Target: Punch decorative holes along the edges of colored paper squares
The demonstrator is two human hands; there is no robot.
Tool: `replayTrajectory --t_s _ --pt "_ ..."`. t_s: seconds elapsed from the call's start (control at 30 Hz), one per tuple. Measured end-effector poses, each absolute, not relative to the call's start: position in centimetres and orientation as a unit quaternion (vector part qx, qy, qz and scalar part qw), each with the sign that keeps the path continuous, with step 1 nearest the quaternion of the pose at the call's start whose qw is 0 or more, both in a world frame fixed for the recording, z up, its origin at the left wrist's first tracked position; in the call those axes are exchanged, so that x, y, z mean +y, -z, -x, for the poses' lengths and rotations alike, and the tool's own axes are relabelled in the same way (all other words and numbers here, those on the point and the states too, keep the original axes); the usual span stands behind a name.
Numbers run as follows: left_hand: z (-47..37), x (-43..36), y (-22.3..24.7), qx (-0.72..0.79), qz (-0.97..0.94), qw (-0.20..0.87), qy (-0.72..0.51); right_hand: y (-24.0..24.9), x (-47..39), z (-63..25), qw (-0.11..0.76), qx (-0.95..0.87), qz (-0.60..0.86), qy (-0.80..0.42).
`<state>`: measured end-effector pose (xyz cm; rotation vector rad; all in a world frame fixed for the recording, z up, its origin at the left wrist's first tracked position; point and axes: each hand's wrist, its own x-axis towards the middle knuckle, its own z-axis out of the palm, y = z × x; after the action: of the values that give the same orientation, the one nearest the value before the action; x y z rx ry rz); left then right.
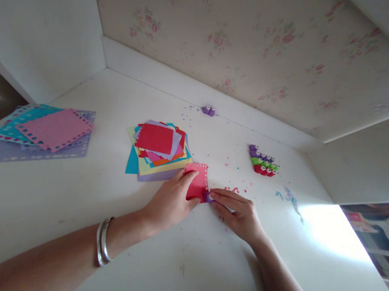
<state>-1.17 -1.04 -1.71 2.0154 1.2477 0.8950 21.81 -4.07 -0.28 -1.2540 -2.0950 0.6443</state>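
Observation:
A small red card is gripped by my left hand, thumb and fingers at its left side. Rows of punched holes run along the card's top and right edges. At its lower right corner sits a little purple craft punch, pinched in the fingers of my right hand. My fingers partly cover the punch. Just behind my left hand lies a pile of coloured paper sheets, a red piece on top.
Hole-edged sheets are stacked at the left. Purple, green and red punches with eye-like buttons stand in rows at the right. Two purple punches sit near the back wall. Paper bits are scattered over the white table.

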Motion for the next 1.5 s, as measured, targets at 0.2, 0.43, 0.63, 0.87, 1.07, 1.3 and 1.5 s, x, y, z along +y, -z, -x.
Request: replayTrajectory --t_s 0.2,0.43,0.63,0.87,1.07,1.3,1.5 --pt "1.1 -1.1 1.5 0.471 -0.761 0.298 -0.331 -0.2 -3.8 -21.8 0.288 -0.83 0.434 -0.198" --pt "1.1 -1.0 1.5 0.468 -0.763 0.304 -0.326 -1.9 -3.1 -21.4 0.224 -0.891 0.371 -0.133" --pt "1.2 -0.8 1.3 0.459 -0.761 0.317 -0.331 -3.6 -1.6 -21.0 0.142 -0.916 0.345 -0.144" --pt "1.3 -0.8 0.7 0.449 -0.766 0.326 -0.325 -4.5 -1.2 -20.8 0.11 -0.921 0.342 -0.148" --pt "1.4 -0.8 0.4 0.454 -0.768 0.321 -0.317 -2.8 -2.3 -21.8 0.195 -0.876 0.395 -0.198" --pt "1.6 -0.8 1.0 0.446 -0.771 0.317 -0.326 -3.1 -3.0 -26.1 0.23 -0.823 0.483 -0.189" --pt "1.4 -0.7 0.9 0.459 -0.771 0.299 -0.324 -4.0 -3.7 -29.4 0.169 -0.851 0.487 -0.101"
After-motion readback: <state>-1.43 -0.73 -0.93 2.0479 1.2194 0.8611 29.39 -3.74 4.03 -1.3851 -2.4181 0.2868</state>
